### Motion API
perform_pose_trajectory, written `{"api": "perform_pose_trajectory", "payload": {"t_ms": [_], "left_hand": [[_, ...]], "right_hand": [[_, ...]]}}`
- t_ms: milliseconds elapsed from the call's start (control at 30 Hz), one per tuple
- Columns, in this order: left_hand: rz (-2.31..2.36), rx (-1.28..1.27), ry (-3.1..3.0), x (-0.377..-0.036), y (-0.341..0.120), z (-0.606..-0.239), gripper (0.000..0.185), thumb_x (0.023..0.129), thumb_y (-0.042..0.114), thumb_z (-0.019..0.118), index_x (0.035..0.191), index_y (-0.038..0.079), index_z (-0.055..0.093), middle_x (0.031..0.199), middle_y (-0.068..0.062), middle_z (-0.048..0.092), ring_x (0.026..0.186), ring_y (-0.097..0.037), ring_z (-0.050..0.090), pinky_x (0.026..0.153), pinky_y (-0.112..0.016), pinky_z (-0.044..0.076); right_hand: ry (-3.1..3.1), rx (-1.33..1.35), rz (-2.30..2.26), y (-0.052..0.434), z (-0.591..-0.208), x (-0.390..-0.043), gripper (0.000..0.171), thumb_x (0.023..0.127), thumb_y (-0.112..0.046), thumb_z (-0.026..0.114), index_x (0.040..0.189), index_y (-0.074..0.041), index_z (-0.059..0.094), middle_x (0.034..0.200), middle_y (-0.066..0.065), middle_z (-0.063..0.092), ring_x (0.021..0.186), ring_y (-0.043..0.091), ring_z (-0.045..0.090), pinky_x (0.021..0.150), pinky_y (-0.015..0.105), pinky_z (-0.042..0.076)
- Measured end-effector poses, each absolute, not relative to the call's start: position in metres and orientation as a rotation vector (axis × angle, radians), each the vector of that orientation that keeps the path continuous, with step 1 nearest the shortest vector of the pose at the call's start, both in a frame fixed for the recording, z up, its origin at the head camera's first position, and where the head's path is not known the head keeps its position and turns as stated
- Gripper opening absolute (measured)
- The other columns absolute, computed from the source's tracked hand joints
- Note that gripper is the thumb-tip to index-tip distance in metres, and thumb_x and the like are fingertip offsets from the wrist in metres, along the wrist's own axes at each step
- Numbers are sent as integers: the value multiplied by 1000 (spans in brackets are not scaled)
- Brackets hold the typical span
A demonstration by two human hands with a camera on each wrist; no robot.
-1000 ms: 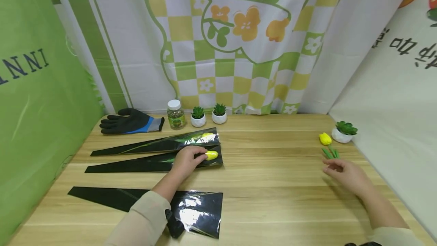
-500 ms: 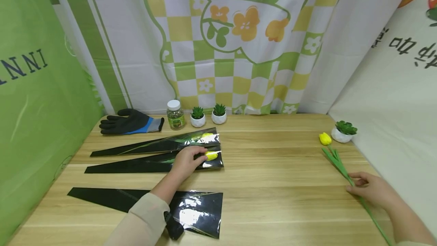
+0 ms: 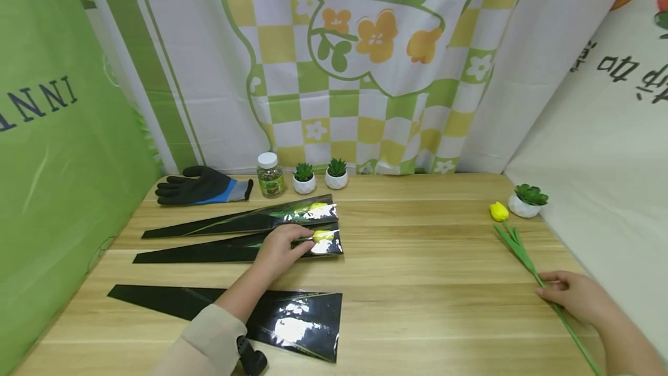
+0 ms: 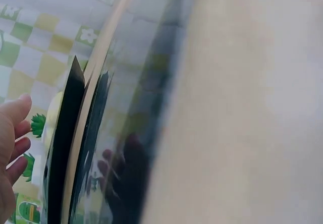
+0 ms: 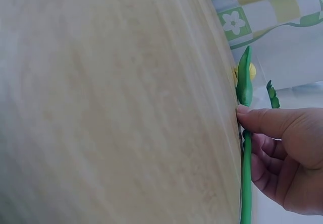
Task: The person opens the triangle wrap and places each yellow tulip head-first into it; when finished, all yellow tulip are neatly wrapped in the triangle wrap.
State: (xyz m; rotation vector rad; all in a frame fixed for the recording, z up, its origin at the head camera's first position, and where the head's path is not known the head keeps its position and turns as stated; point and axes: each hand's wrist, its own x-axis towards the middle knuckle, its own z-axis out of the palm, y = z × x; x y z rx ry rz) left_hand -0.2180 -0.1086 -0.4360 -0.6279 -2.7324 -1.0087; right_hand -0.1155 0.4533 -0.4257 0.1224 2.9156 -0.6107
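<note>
Right hand (image 3: 576,296) grip pinches the yellow tulip (image 3: 527,261) stem; left hand (image 3: 280,248), fingers relaxed, rests on the black flower sleeve (image 3: 219,251) on the table (image 3: 417,283).

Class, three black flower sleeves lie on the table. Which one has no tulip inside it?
The nearest black sleeve, lying under the left forearm, is empty. The middle sleeve and the far sleeve each show a yellow tulip head at the wide end.

Three sleeves (image 3: 237,251) lie on the bench (image 3: 417,260) at left. Behind them sit a glove (image 3: 203,185), jar (image 3: 269,175) and two potted plants (image 3: 319,177). A tulip (image 3: 514,242) lies far right.
</note>
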Motion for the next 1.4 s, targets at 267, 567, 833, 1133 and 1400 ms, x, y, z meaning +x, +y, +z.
{"api": "perform_pose_trajectory", "payload": {"t_ms": [267,567,833,1133,1400], "left_hand": [[-1039,-763,-2697,-194,-118,-437,21,88,20,73,107,11,76,114,-4,73,111,-25,65,100,-46,51],[-1101,-927,-2722,-162,-117,-444,21,89,18,72,107,9,75,111,-4,74,107,-24,67,96,-44,53],[-1081,-1077,-2718,-144,-112,-459,15,90,22,72,103,15,77,104,5,72,101,-14,64,92,-32,54],[-924,-1151,-2715,-136,-105,-467,20,88,26,73,105,16,77,108,5,67,104,-13,59,93,-31,52],[-866,-1062,-2757,-145,-87,-470,21,90,29,71,105,15,77,112,2,68,108,-16,60,95,-34,52]], "right_hand": [[2914,151,-622,447,-426,-118,56,95,-35,64,126,11,56,97,13,72,81,9,59,68,31,48],[2740,230,-984,420,-419,-122,65,99,-36,58,139,11,42,97,6,67,69,5,54,62,24,52],[2637,206,-1310,382,-412,-133,65,100,-31,56,143,12,34,98,2,59,76,3,56,67,23,56],[2533,210,-1599,339,-410,-148,64,100,-28,58,144,11,33,94,-17,58,79,-2,56,70,20,57],[2428,225,-1772,295,-412,-159,63,101,-25,56,148,7,29,92,-14,57,79,-2,56,71,17,56]]}}
